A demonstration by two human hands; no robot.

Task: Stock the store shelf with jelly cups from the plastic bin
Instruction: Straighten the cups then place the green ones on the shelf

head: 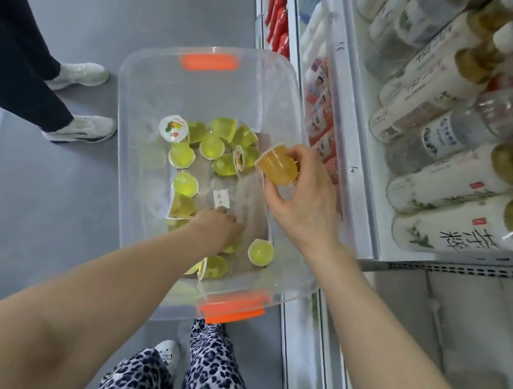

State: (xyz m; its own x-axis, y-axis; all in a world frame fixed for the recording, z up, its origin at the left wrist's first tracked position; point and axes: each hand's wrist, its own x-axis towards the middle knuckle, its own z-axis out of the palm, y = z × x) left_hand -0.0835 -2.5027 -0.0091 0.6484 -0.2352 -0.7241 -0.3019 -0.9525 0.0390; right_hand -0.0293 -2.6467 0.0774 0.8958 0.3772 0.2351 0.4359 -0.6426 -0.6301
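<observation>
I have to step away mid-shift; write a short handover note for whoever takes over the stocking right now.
Right hand: holds one orange jelly cup above the bin's shelf-side edge.
Left hand: reaching down into the plastic bin among the green jelly cups; whether it grips one is hidden.
Bin sits on the floor beside the store shelf.
Done: one cup picked.
Left: shelve it, then the many green cups remaining in the bin.
</observation>
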